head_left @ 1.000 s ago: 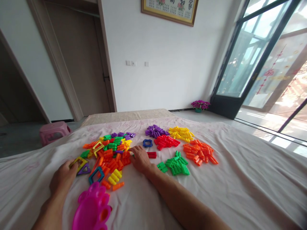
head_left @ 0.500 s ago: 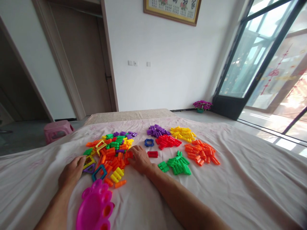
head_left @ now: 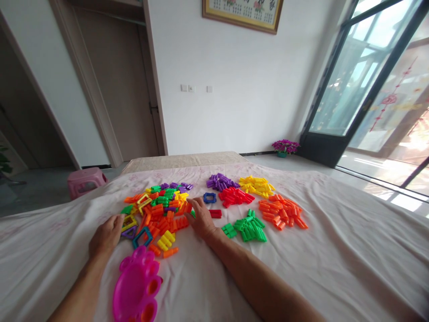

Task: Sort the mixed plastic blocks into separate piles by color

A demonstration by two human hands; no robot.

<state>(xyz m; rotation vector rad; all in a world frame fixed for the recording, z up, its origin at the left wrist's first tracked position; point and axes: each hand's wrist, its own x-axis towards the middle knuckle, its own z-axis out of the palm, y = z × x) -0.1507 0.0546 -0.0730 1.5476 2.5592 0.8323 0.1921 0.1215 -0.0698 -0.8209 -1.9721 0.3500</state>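
Note:
A mixed heap of plastic pieces point(head_left: 164, 219), mostly orange with green, yellow and purple, lies on the cloth. At its left edge my left hand point(head_left: 107, 231) rests beside a yellow frame point(head_left: 129, 222) and a purple triangle point(head_left: 130, 232); its fingertips are partly hidden. My right hand point(head_left: 201, 219) is at the heap's right edge, with a green piece point(head_left: 193, 214) by its fingers and orange pieces close by. Whether it grips the green piece is unclear. A red piece point(head_left: 215, 213) lies just right of that hand, and a blue square frame point(head_left: 209, 197) lies beyond it.
Sorted piles of purple point(head_left: 221, 181), yellow point(head_left: 257, 186), red point(head_left: 235, 197), orange point(head_left: 282, 212) and green pieces point(head_left: 250, 227) lie to the right. A pink tray point(head_left: 131, 288) sits near the front. A pink stool point(head_left: 87, 181) stands behind the table's left side.
My right hand has shifted slightly right and away from the heap's orange pieces, and a green piece now shows by its fingers. The whole view has shifted a little.

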